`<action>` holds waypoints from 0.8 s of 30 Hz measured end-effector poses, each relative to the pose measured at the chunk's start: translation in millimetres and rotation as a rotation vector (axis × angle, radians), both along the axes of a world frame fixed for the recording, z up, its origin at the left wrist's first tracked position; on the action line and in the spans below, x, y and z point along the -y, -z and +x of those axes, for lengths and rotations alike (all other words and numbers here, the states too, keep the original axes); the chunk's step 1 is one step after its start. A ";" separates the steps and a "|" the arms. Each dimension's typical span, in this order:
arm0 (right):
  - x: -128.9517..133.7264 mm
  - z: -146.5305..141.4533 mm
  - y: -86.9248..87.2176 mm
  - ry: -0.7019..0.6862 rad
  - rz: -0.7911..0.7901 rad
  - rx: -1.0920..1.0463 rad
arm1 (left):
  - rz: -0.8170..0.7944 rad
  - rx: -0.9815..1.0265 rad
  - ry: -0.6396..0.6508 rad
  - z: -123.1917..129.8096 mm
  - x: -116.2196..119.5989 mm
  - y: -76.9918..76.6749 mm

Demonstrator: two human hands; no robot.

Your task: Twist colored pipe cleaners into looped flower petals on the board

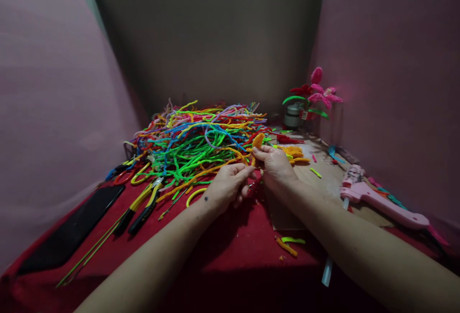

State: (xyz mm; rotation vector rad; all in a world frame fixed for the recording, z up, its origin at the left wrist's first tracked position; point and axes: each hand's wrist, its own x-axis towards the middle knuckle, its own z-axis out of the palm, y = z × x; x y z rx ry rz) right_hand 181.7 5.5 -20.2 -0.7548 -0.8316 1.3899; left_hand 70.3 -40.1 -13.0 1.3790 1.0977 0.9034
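Between thumb and fingers, my right hand (276, 165) pinches an orange fuzzy piece (258, 141) with a rounded, petal-like top. My left hand (232, 183) is closed just left of and below it, its fingertips at the lower end of the orange stem; exactly what they grip is too small to tell. Behind both hands lies a large heap of coloured pipe cleaners (194, 145), green, orange, blue and pink. More orange pieces (294, 154) rest just beyond my right hand, partly hidden by it.
Yellow-and-black pliers (138, 206), a black flat object (72, 226) and thin green stems (95, 250) lie left. A pink glue gun (384, 202) sits right on a board (283, 212). Pink fuzzy flowers (323, 93) stand at the back right. Short scraps (287, 247) lie in front.
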 end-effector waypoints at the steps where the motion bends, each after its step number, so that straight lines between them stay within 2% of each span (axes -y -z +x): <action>1: 0.0 0.5 -1.2 -0.004 -0.009 -0.014 | 0.049 -0.026 -0.015 -1.1 0.1 -1.6; 4: 0.7 0.3 -2.3 -0.052 -0.048 -0.046 | 0.159 0.005 -0.081 -2.0 -2.1 -4.2; 9: 3.2 -3.3 1.4 -0.098 -0.058 -0.083 | 0.170 0.081 -0.064 3.3 -6.7 -0.5; 15: 2.7 -4.5 -0.5 -0.081 -0.125 -0.103 | 0.209 0.172 -0.086 8.4 -8.7 7.7; 18: 1.7 -2.4 -4.8 -0.052 -0.178 -0.125 | 0.186 0.149 -0.073 10.0 -6.4 8.6; 24: -1.1 0.5 -7.6 -0.020 -0.183 -0.128 | 0.127 0.028 -0.092 12.1 0.4 5.7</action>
